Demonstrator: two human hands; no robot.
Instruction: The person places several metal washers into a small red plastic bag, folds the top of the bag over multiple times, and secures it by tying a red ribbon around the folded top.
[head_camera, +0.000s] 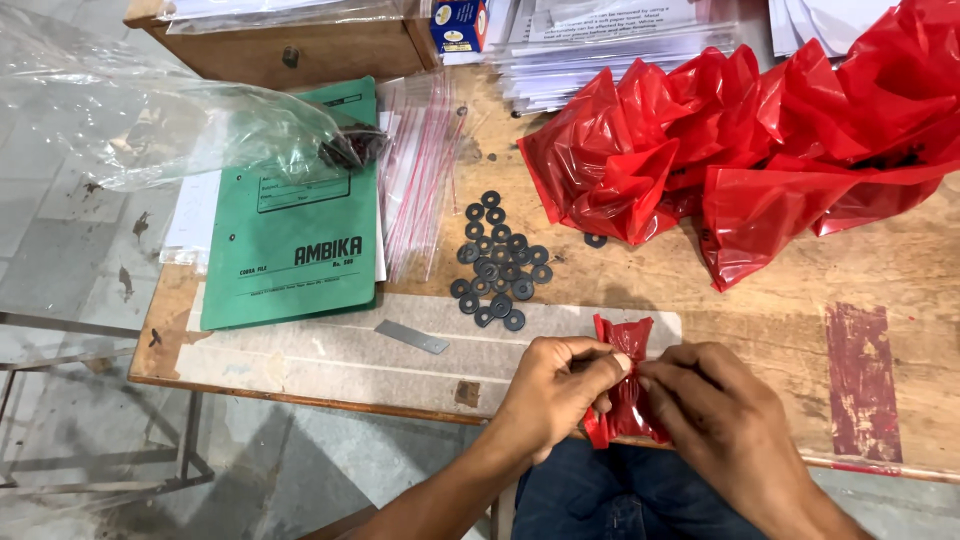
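— What sat at the far left of the wooden table (760, 300)?

— A big clear plastic bag (150, 110), crumpled, with a small dark clump of parts at its tip. Its right end lay over the top of a green file folder (290, 250), which rested flat on some white sheets.

— And next to the folder?

— A sheaf of small clear zip pouches (420, 170) with red seal lines, just beside its right edge. Below them lay a thin grey metal strip (411, 337) on a pale patch of the tabletop.

— The washers?

— A loose heap of black rubber washers (498, 262) near the middle, with a single one apart to the right, close to the pile of red plastic bags (740, 150) that filled the upper right. Stacked white papers (600, 50) stood behind those.

— What were the hands doing?

— Both were at the near edge, together on one small red packet (622, 385). The left hand (555, 385) pinched its upper left side between thumb and fingers; the right hand (715, 410) gripped the right side, fingertips nearly touching the left's. The packet stood upright between them, its top above the knuckles, its bottom over the table edge.
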